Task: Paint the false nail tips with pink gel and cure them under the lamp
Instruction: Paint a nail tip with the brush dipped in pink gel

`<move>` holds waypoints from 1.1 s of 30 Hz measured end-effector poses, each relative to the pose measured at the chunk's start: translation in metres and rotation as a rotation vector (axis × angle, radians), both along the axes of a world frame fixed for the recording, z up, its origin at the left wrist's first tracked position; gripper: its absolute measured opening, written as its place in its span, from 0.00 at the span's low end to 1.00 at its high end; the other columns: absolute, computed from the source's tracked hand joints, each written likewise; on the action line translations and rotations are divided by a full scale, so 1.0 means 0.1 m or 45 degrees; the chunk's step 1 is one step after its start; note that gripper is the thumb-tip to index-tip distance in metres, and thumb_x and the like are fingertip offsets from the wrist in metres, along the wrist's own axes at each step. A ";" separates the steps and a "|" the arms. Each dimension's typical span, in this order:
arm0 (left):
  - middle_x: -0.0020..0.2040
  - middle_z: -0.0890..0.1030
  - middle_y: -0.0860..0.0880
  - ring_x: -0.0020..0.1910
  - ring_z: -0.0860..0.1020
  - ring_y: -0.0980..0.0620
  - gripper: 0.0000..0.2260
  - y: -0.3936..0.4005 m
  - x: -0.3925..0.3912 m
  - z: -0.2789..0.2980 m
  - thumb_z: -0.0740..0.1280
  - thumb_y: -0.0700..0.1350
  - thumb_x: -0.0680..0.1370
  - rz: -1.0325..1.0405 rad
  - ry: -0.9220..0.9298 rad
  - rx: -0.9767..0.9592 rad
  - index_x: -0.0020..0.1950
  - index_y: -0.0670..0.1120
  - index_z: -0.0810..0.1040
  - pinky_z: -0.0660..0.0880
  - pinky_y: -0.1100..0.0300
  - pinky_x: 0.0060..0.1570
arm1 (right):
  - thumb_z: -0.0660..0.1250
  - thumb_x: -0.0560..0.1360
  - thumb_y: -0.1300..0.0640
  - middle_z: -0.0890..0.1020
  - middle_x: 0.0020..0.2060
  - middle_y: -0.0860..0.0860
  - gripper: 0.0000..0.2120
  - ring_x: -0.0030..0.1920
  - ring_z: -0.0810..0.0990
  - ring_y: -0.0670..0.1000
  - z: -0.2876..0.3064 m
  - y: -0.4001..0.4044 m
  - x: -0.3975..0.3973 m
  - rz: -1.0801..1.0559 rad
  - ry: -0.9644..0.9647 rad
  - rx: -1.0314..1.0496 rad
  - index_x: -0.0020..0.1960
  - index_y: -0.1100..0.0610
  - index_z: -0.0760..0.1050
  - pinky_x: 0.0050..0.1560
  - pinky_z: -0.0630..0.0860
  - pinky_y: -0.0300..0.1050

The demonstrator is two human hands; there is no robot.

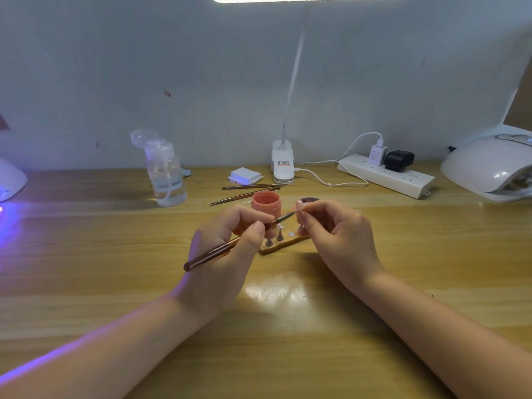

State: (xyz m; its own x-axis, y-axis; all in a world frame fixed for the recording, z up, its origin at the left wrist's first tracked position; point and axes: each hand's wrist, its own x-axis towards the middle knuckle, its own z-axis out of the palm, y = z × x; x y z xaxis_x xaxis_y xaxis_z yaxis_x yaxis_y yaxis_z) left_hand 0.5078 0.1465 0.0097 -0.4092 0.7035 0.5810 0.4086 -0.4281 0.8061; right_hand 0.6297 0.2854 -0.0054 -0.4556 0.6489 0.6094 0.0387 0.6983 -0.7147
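Head view, single frame. I see both hands raised over the wooden table [374,283], meeting near centre.

Left hand [227,254]: fingers and thumb curled round a brown-handled brush [230,246], held like a pen. The handle end points down-left past the wrist; the bristle end angles up-right toward the other hand.

Right hand [339,237]: thumb and fingertips pinched on a false nail tip [300,205], pale pink. The brush end reaches the tip or lies just beside it; I cannot tell whether they touch.

Below the hands, a small wooden stand [283,244] lies on the table with little metal pegs upright on it. At least one peg carries what looks like another tip; too small to be sure.

Just behind the left hand's fingers, a pink gel jar [266,200] stands open. To its right, partly hidden by the right hand's fingers, a dark round lid or pot [310,200]; I cannot tell which.

Further back: two more brushes [247,191] lying flat, a white pad stack [245,176], a clear pump bottle [166,172] with its cap flipped open, a clip desk lamp base [282,165], and a power strip [385,175] with two adapters plugged in.

Far right edge: white curing lamp [489,165]. Far left edge: a second lamp [10,180], casting violet light across the table and my left forearm.
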 end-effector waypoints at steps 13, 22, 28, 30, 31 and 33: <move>0.42 0.84 0.43 0.44 0.83 0.51 0.09 0.05 -0.01 -0.01 0.61 0.41 0.75 0.015 -0.133 0.001 0.48 0.40 0.80 0.75 0.66 0.44 | 0.70 0.75 0.62 0.84 0.36 0.51 0.04 0.37 0.84 0.45 0.00 -0.01 0.00 0.013 -0.003 -0.032 0.49 0.60 0.81 0.42 0.81 0.50; 0.38 0.84 0.49 0.41 0.82 0.58 0.08 0.08 -0.07 -0.01 0.62 0.38 0.80 0.169 -0.200 -0.021 0.47 0.42 0.80 0.74 0.71 0.44 | 0.70 0.75 0.58 0.84 0.38 0.47 0.04 0.38 0.84 0.46 0.11 0.03 0.09 -0.095 0.030 -0.087 0.49 0.53 0.79 0.43 0.82 0.49; 0.38 0.84 0.52 0.43 0.81 0.56 0.10 0.15 -0.18 -0.07 0.61 0.38 0.81 0.257 -0.286 -0.080 0.47 0.47 0.80 0.75 0.69 0.44 | 0.69 0.75 0.55 0.83 0.36 0.44 0.01 0.37 0.83 0.43 0.28 0.09 0.10 -0.151 0.037 -0.065 0.47 0.51 0.79 0.41 0.82 0.44; 0.39 0.84 0.53 0.44 0.82 0.57 0.09 0.15 -0.19 -0.08 0.61 0.39 0.81 0.238 -0.305 -0.111 0.47 0.47 0.80 0.76 0.66 0.46 | 0.69 0.75 0.55 0.84 0.37 0.46 0.03 0.37 0.83 0.44 0.34 0.13 0.11 -0.164 -0.002 -0.036 0.48 0.53 0.80 0.42 0.82 0.47; 0.40 0.84 0.53 0.45 0.82 0.56 0.09 0.15 -0.19 -0.09 0.61 0.40 0.81 0.216 -0.322 -0.141 0.48 0.47 0.80 0.77 0.63 0.48 | 0.69 0.75 0.56 0.84 0.37 0.48 0.03 0.38 0.84 0.45 0.36 0.16 0.10 -0.167 -0.028 -0.031 0.48 0.54 0.81 0.43 0.82 0.49; 0.41 0.84 0.53 0.47 0.82 0.56 0.08 0.16 -0.18 -0.07 0.61 0.40 0.82 0.149 -0.389 -0.207 0.49 0.46 0.80 0.78 0.53 0.53 | 0.69 0.75 0.56 0.84 0.36 0.48 0.03 0.37 0.84 0.47 0.39 0.18 0.08 -0.152 -0.095 -0.041 0.47 0.55 0.81 0.43 0.81 0.51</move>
